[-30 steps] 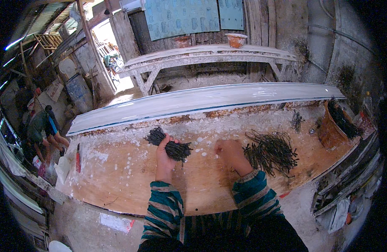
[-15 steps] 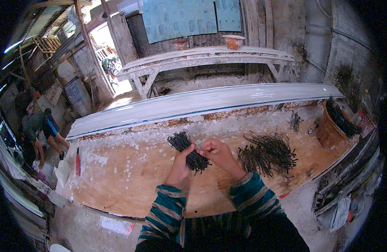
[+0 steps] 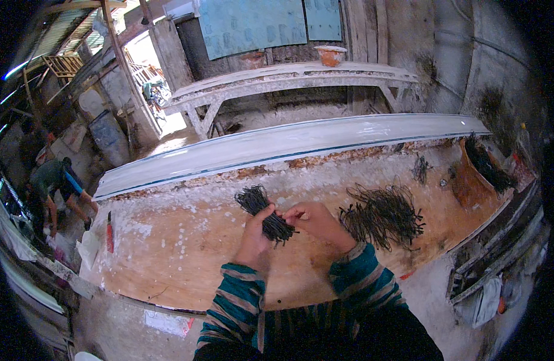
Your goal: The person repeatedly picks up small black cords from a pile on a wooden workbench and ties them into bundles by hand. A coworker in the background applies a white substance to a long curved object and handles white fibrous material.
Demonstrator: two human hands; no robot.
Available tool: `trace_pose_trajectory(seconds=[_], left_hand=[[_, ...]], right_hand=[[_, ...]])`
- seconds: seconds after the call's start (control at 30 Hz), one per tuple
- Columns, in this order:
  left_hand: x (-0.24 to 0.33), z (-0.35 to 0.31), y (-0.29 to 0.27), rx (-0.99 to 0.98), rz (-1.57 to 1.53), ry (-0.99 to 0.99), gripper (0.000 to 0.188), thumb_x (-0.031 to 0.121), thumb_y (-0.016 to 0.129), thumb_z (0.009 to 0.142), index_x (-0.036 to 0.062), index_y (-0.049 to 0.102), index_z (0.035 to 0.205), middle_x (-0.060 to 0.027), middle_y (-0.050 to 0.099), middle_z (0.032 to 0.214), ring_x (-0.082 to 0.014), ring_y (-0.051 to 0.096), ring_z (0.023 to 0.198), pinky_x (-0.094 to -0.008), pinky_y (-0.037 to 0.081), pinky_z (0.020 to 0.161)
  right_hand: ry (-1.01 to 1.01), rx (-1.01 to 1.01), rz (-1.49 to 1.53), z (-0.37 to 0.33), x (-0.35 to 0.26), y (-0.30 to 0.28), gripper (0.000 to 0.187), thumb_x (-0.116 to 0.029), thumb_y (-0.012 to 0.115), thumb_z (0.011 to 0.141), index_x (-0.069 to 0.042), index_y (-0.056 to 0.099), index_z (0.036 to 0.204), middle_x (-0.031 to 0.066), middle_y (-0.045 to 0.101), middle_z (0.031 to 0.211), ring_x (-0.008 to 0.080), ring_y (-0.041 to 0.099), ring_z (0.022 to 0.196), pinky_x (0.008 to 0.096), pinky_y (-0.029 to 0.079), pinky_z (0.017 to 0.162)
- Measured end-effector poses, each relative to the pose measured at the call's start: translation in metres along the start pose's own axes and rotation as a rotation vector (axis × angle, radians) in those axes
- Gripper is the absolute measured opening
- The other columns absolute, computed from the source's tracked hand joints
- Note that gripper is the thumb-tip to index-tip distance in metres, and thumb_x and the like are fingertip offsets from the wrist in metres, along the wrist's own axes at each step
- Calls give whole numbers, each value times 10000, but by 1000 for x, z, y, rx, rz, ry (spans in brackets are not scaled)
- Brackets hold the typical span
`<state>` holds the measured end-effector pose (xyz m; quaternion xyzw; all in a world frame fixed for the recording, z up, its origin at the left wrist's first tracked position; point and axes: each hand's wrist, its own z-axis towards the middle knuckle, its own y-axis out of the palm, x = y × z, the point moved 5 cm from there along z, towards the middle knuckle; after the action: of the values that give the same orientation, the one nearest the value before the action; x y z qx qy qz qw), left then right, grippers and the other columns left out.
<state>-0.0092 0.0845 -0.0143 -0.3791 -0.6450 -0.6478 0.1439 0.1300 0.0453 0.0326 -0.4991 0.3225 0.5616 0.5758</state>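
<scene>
My left hand (image 3: 256, 234) is closed round a bundle of black wire ties (image 3: 251, 198), thin looped strands gathered side by side and held above the plywood tabletop (image 3: 186, 259). The bundle's ends stick out past the hand on both sides. My right hand (image 3: 313, 220) touches the bundle's near side, thumb and fingers pinched together; whether a strand is between them is too small to make out. To the right of that hand lies a loose pile of the same black strands (image 3: 382, 216).
A tipped orange bucket (image 3: 469, 180) with more black strands lies at the table's right end, near a small tangle (image 3: 420, 169). A long white panel (image 3: 289, 144) runs along the back. A red-handled tool (image 3: 109, 234) lies left. Another person (image 3: 57, 186) bends over at far left.
My right hand's fingers have shifted slightly against the bundle, which stays in my left hand. The whole view has moved a little. The person at far left has changed arm position slightly.
</scene>
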Motion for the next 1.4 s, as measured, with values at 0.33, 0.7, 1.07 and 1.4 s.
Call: trace_pose_trajectory(seconds=[0.33,0.7,1.07,1.4], left_hand=[[28,12,-23,63,-148,199,265,53,630,774,72,515,1012,-42,567,808,-188,580,729,-358,500,637],[28,11,-22,51,-126,147,250,56,630,782,89,526,1008,-28,575,828,-179,584,735,-353,503,638],[31,10,-20,22,-150,173,287,59,641,774,85,517,1031,-26,568,816,-181,585,705,-338,504,627],[30,10,-23,36,-166,155,247,51,620,778,80,522,1004,-34,566,819,-188,582,725,-353,502,645]], right_hand=[[220,-184,-941,-15,40,-55,158,-219,639,613,-117,648,733,99,636,733,293,616,707,397,476,615],[270,-200,-748,-11,55,-55,144,-165,685,576,-105,636,697,82,633,705,272,613,677,370,471,580],[280,-478,-631,-15,40,-37,131,-146,680,596,-99,647,713,90,635,685,254,610,621,353,460,544],[0,139,-730,-2,26,-46,58,-128,637,681,-91,609,717,99,624,706,277,602,654,367,465,583]])
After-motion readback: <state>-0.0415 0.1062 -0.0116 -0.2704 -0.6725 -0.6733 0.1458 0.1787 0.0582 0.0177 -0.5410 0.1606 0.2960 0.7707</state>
